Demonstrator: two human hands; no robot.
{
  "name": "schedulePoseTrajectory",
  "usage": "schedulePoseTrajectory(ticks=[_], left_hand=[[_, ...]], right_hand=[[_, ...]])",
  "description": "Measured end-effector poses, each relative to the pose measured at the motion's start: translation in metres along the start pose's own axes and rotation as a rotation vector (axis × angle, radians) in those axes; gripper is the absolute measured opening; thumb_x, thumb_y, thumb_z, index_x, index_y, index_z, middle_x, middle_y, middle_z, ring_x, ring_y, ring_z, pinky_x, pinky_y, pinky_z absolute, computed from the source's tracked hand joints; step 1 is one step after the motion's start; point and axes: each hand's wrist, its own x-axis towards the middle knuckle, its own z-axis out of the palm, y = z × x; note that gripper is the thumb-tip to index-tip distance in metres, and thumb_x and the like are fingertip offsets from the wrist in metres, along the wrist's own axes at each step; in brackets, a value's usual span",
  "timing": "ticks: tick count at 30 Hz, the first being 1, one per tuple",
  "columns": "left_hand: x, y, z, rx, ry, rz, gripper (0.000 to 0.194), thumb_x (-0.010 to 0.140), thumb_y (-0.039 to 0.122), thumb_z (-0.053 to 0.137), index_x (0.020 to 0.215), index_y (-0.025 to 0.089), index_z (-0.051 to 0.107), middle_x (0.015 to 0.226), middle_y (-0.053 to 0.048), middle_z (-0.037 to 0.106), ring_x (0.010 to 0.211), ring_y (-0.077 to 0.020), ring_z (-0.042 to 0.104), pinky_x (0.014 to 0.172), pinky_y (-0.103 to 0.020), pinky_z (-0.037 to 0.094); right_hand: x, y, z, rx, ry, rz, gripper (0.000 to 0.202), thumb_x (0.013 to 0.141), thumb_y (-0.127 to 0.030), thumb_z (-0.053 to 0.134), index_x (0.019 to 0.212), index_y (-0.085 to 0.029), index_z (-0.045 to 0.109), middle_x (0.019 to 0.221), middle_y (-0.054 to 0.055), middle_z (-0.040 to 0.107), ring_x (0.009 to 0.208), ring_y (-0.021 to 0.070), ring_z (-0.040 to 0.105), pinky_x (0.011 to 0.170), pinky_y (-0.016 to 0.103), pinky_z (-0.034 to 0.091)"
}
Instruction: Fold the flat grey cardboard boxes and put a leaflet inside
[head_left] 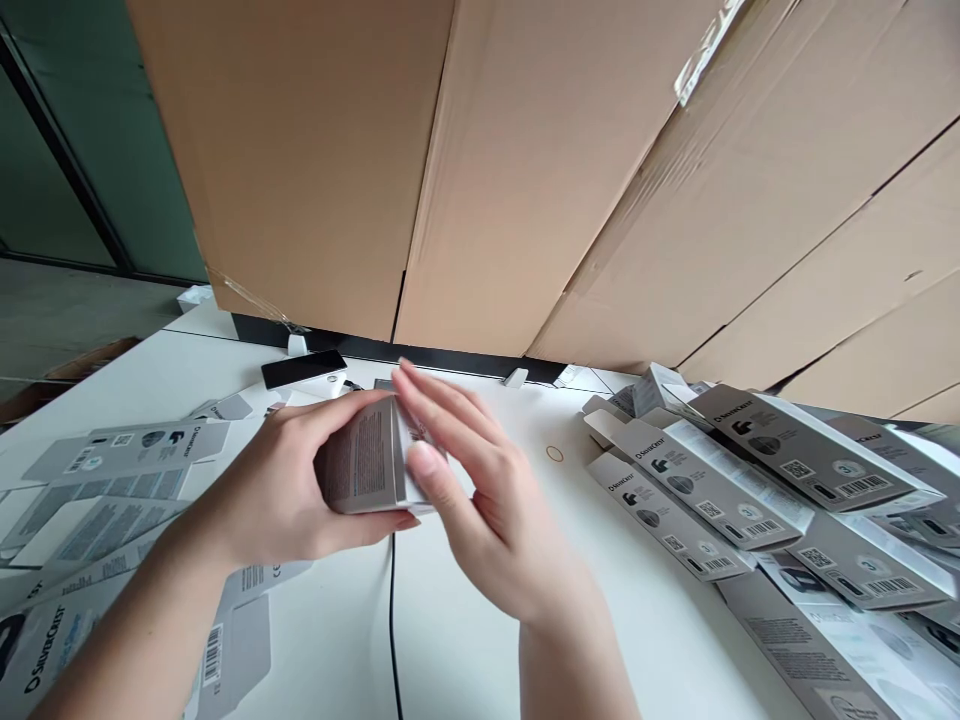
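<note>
A small grey printed carton is held up over the white table in the middle of the view. Around its left side wraps my left hand, thumb on top and fingers underneath. My right hand lies with its fingers outstretched and pressed together against the carton's right end, the thumb touching that face. What is inside the carton does not show. Flat, unfolded cartons lie in a loose pile to the left of my left hand. Folded-up cartons are stacked to the right of my right hand.
Tall brown cardboard boxes stand along the table's back edge. A black phone-like slab lies at the back left. One black cable runs down the white table. A rubber band lies right of centre.
</note>
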Motion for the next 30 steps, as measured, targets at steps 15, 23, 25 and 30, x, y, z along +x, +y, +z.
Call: schedulePoseTrajectory(ticks=[15,23,25,30], left_hand=[[0.003,-0.006,-0.009,-0.286,0.112,-0.19,0.068,0.077,0.048,0.112,0.136,0.031,0.083,0.117,-0.004,0.091,0.096,-0.0292,0.086,0.076,-0.034,0.072],[0.013,-0.006,-0.01,-0.707,0.707,-0.083,0.026,0.107,0.053,0.085,0.123,0.032,0.086,0.132,0.004,0.088,0.152,-0.0369,0.073,0.116,-0.053,0.069],[0.018,0.0,-0.008,-0.768,0.767,-0.065,0.03,0.115,0.055,0.075,0.132,0.032,0.083,0.146,0.003,0.085,0.171,-0.0365,0.058,0.121,-0.054,0.068],[0.021,-0.011,-0.004,-0.753,0.703,-0.351,0.06,0.115,0.077,0.058,0.157,0.037,0.07,0.166,0.001,0.076,0.171,-0.0418,0.057,0.112,-0.055,0.072]], right_hand=[[0.002,0.018,0.0,-0.065,0.304,-0.243,0.105,0.105,-0.101,0.047,0.194,-0.048,0.028,0.203,-0.004,0.029,0.19,0.0463,0.02,0.154,0.074,0.028],[0.002,0.022,0.0,0.164,-0.041,0.057,0.106,0.099,-0.07,0.096,0.188,-0.045,0.044,0.183,0.012,0.064,0.159,0.037,0.073,0.131,0.062,0.066],[0.005,0.027,0.002,0.181,-0.078,0.003,0.114,0.089,-0.063,0.107,0.186,-0.043,0.049,0.181,0.012,0.066,0.16,0.0374,0.073,0.131,0.061,0.066],[0.008,0.04,-0.003,0.093,0.118,-0.212,0.041,0.115,-0.026,0.081,0.154,-0.039,0.085,0.151,0.004,0.089,0.136,0.0322,0.088,0.118,0.054,0.076]])
